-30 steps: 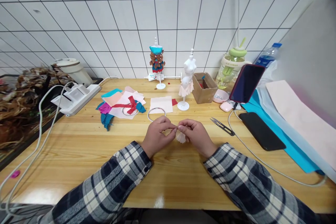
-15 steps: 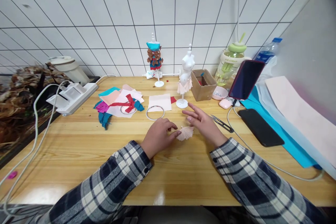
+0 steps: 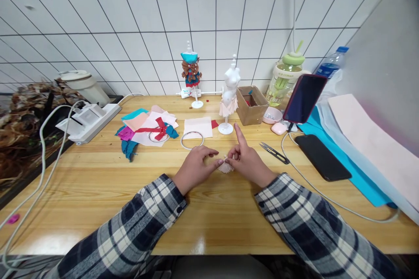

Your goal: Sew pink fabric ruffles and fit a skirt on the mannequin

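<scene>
A small fan of pleated pale pink crepe paper (image 3: 225, 168) is gathered between my two hands, just above the wooden table. My left hand (image 3: 196, 168) grips its left upper edge, thumb tip against the gathers, the other fingers curled behind. From the right, my right hand (image 3: 249, 163) pinches the gathered top between thumb and fingers, its index finger stretched forward. Beyond my hands stands a small white dress-form mannequin (image 3: 231, 79), upright on a round base, with a pale pink pleated skirt (image 3: 228, 107) about its hips. Thread snips (image 3: 275, 153) lie right of my right hand.
A metal ring (image 3: 192, 140) lies near a pale paper sheet (image 3: 198, 126). Coloured paper scraps (image 3: 144, 124) are piled at left. Behind are a dressed mannequin (image 3: 191, 69) and a cardboard box (image 3: 251, 111). Phones (image 3: 322, 157), a cable and paper sheets occupy the right; a power strip (image 3: 93, 124), the left.
My right hand has come left and down from an open pose beside the paper and now pinches its gathered top, index finger extended. My left hand stays at the paper.
</scene>
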`<state>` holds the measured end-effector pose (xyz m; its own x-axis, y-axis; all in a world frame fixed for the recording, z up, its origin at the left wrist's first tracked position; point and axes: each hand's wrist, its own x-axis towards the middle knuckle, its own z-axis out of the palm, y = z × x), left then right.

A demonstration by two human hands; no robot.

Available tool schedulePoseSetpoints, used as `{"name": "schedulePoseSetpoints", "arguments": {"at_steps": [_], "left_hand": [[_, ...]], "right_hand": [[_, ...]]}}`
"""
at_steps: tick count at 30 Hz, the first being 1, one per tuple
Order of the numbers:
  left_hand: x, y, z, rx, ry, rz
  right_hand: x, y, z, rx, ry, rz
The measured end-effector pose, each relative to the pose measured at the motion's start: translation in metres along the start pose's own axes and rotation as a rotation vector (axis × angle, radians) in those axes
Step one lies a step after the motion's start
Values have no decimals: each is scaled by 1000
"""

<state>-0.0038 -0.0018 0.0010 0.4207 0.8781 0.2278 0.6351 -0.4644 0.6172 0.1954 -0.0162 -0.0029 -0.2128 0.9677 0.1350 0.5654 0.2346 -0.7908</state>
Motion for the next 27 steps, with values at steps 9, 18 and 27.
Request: {"name": "schedulePoseSetpoints", "arguments": {"at_steps": [9, 18, 27], "left_hand": [[0, -3, 2, 76, -46, 6], [0, 5, -2, -90, 1, -48], [-1, 2, 0, -422, -103, -236]], "right_hand": [[1, 12, -7, -304, -9, 24], [-3, -6, 7, 32, 20, -49], [-3, -4, 7, 230, 35, 21]]}}
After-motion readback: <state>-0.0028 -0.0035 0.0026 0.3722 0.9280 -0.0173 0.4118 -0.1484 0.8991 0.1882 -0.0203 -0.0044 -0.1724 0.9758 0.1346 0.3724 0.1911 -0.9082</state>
